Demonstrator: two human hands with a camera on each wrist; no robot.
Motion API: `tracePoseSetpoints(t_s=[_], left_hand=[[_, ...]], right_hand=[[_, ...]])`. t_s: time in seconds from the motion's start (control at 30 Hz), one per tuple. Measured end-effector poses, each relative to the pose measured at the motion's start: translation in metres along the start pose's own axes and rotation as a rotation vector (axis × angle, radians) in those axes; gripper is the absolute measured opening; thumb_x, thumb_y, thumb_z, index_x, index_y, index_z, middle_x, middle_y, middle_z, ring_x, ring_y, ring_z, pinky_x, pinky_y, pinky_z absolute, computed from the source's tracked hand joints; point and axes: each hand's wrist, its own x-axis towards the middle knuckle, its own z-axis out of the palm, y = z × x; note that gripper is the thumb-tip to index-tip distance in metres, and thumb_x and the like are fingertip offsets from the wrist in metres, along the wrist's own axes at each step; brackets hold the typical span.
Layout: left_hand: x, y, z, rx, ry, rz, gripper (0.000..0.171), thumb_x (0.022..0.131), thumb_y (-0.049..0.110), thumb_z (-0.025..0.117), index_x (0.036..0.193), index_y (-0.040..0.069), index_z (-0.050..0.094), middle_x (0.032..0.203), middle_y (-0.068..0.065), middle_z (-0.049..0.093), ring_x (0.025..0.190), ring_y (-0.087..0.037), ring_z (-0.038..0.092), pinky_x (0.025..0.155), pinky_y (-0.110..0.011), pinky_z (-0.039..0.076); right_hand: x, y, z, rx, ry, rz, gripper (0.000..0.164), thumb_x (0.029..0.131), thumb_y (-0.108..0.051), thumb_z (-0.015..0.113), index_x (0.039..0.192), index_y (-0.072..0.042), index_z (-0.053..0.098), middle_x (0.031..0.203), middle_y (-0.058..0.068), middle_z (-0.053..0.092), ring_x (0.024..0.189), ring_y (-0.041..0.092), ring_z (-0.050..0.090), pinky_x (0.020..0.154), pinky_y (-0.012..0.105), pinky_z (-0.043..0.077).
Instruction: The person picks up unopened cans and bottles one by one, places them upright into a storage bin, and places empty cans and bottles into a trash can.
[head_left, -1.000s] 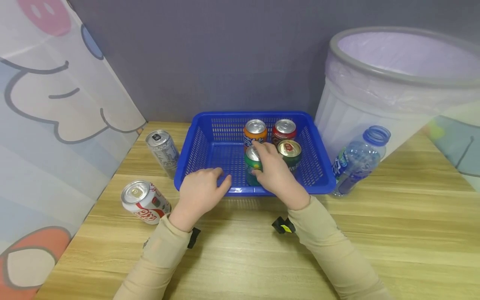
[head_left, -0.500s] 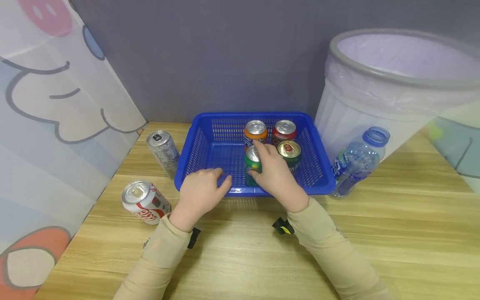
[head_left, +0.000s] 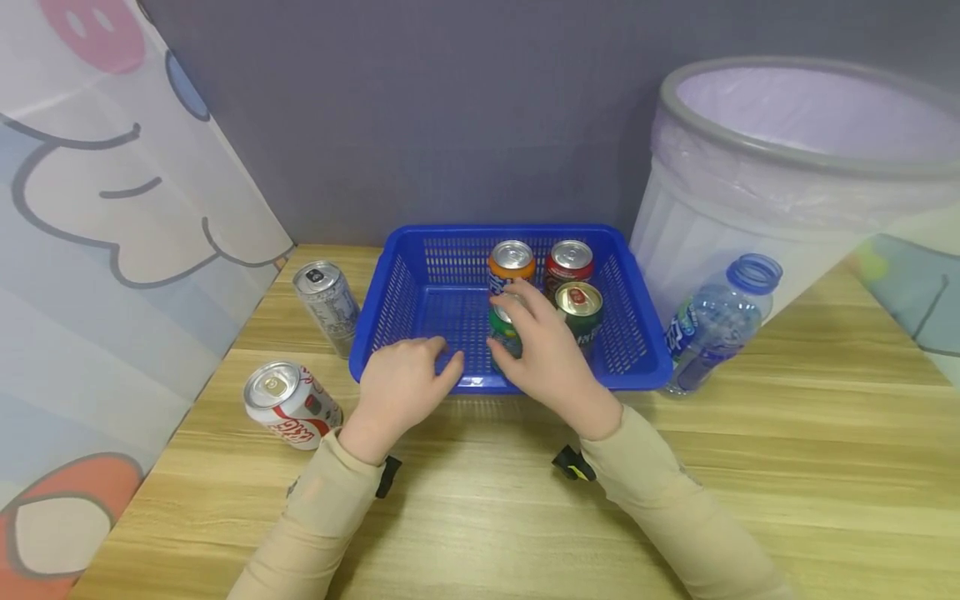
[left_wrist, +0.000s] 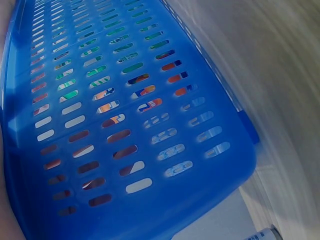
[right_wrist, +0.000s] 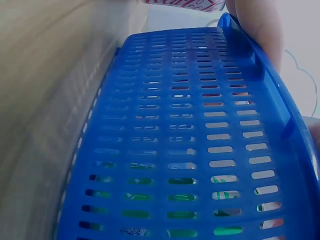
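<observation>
My left hand rests on the front left rim of a blue plastic basket; its fingertips are hidden over the rim. My right hand is over the basket's front, fingers spread loosely around the top of a green soda can, with the thumb apart from its side. Upright in the basket beside it are an orange can, a red can and a dark green can with a gold top. Both wrist views mostly show the basket's slotted front wall.
Left of the basket stand a silver patterned can and a white and red cola can. At its right is an uncapped clear plastic bottle, before a large lined trash bin. A grey wall closes the back.
My right hand's fingers have loosened and spread away from the green can, and the wrist has drawn slightly back to the right. My left hand and the basket stay in place.
</observation>
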Motion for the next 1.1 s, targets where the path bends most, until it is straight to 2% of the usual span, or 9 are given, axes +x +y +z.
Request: tracePoseSetpoints(t_s=[0.13, 0.27, 0.53, 0.73, 0.93, 1.1], left_hand=[[0.0, 0.0, -0.001, 0.005, -0.008, -0.002, 0.036, 0.092, 0.037, 0.052, 0.094, 0.007, 0.072, 0.077, -0.006, 0.071, 0.058, -0.023, 0.064, 0.042, -0.028, 0.041], [-0.001, 0.0, 0.0, 0.013, -0.014, -0.004, 0.036, 0.092, 0.037, 0.052, 0.095, 0.008, 0.072, 0.08, -0.006, 0.072, 0.06, -0.024, 0.065, 0.043, -0.029, 0.042], [0.0, 0.0, 0.0, 0.01, 0.006, 0.001, 0.034, 0.092, 0.037, 0.053, 0.09, 0.008, 0.072, 0.075, -0.005, 0.07, 0.058, -0.023, 0.064, 0.043, -0.03, 0.042], [0.0, 0.0, 0.002, 0.004, 0.01, 0.0, 0.034, 0.091, 0.037, 0.053, 0.088, 0.009, 0.071, 0.071, -0.003, 0.068, 0.056, -0.023, 0.062, 0.042, -0.029, 0.039], [0.0, 0.0, 0.001, 0.007, 0.007, -0.006, 0.035, 0.092, 0.038, 0.052, 0.089, 0.009, 0.071, 0.073, -0.003, 0.069, 0.057, -0.023, 0.063, 0.042, -0.029, 0.039], [0.0, 0.0, 0.001, 0.006, 0.008, -0.004, 0.034, 0.092, 0.037, 0.052, 0.088, 0.009, 0.071, 0.071, -0.003, 0.068, 0.054, -0.022, 0.061, 0.039, -0.027, 0.035]], right_hand=[[-0.007, 0.0, 0.001, 0.083, 0.087, -0.18, 0.034, 0.075, -0.004, 0.075, 0.106, 0.002, 0.062, 0.112, 0.017, 0.058, 0.109, 0.03, 0.056, 0.094, 0.038, 0.048], [-0.011, 0.002, 0.002, 0.117, 0.115, -0.248, 0.028, 0.074, -0.002, 0.074, 0.1, 0.001, 0.064, 0.104, 0.014, 0.06, 0.099, 0.027, 0.06, 0.088, 0.036, 0.05], [-0.013, 0.003, 0.001, 0.132, 0.125, -0.246, 0.019, 0.074, -0.003, 0.073, 0.091, -0.002, 0.066, 0.091, 0.008, 0.065, 0.087, 0.022, 0.063, 0.08, 0.033, 0.053], [-0.021, 0.007, -0.007, 0.112, 0.119, -0.205, 0.014, 0.074, -0.005, 0.072, 0.087, -0.004, 0.067, 0.087, 0.006, 0.068, 0.084, 0.02, 0.065, 0.077, 0.034, 0.054], [-0.036, 0.021, -0.023, 0.063, 0.113, -0.145, 0.011, 0.076, -0.004, 0.071, 0.086, -0.002, 0.068, 0.084, 0.006, 0.069, 0.077, 0.019, 0.065, 0.068, 0.033, 0.054], [-0.048, 0.036, -0.037, -0.03, 0.113, -0.11, 0.01, 0.075, -0.006, 0.071, 0.084, -0.003, 0.069, 0.079, 0.006, 0.069, 0.069, 0.017, 0.064, 0.061, 0.033, 0.052]])
